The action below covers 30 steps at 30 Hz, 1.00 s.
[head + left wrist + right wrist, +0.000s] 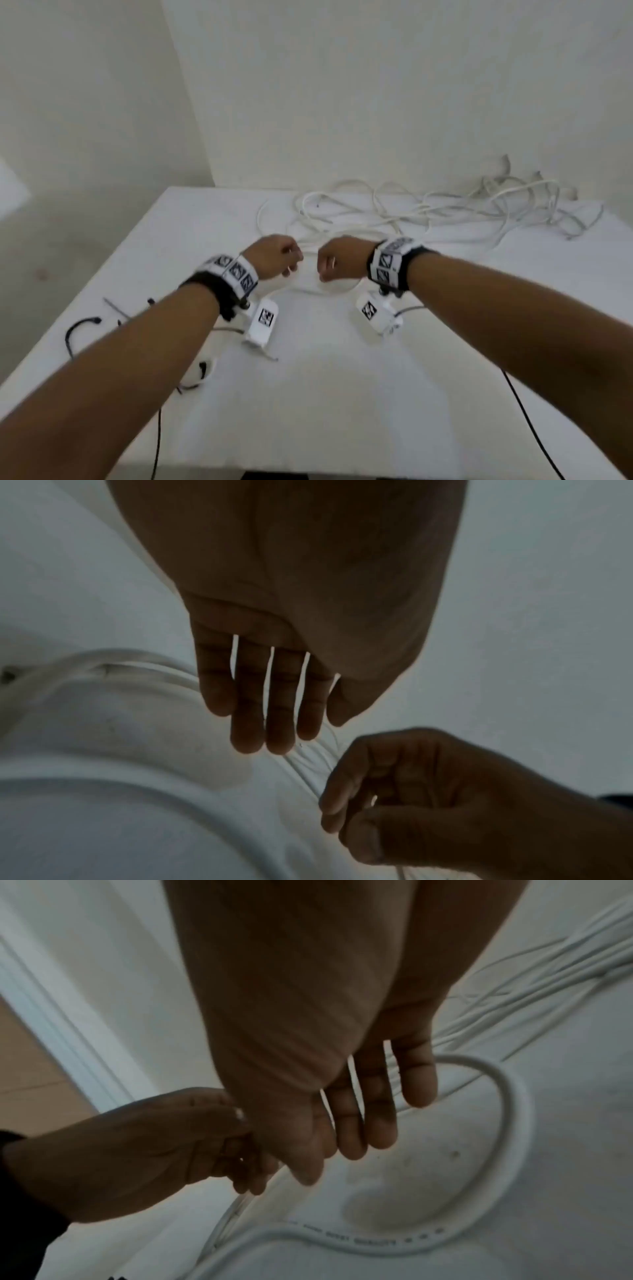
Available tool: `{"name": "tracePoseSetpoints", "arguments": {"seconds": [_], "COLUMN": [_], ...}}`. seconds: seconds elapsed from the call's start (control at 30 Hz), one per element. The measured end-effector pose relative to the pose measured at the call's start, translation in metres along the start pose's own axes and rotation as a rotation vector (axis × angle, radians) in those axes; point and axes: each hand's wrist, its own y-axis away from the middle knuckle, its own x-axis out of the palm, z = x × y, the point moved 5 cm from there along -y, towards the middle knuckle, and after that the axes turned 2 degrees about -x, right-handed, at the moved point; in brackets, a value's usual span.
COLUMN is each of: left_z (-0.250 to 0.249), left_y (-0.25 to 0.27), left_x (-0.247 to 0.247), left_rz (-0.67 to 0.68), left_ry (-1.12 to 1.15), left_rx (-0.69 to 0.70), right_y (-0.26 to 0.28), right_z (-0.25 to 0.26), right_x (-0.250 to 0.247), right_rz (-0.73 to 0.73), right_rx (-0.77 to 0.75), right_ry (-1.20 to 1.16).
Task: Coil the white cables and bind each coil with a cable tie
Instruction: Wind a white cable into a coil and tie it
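Note:
A loop of white cable (337, 290) lies on the white table (342, 394), under both hands. My left hand (291, 264) and right hand (323, 271) hover close together over it, knuckles up, fingers curled, each gripping strands of the cable. In the left wrist view the left hand (274, 737) reaches down to thin white strands that run into the curled right hand (342, 804); a thicker cable loop (120, 656) curves at the left. In the right wrist view the right hand (342, 1150) meets the left hand (240, 1164) above the printed cable (514, 1123). The exact pinch is hidden.
A loose tangle of white cables (445, 209) is spread along the table's back right, against the wall. Black cable ties (80, 323) lie near the left edge. A black cord (534, 428) crosses the front right. The table's left edge drops to the floor.

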Motion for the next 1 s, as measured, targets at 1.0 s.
{"name": "tracePoseSetpoints", "arguments": {"seconds": [1.0], "left_z": [-0.110], "left_y": [0.120], "left_x": [0.052], "left_rz": [0.340], "left_ry": [1.421], "left_rx": [0.153], "right_y": [0.153], "right_z": [-0.017], "right_x": [-0.059], "right_rz": [-0.944], "right_rx": [0.013], "right_ry": [-0.277]}}
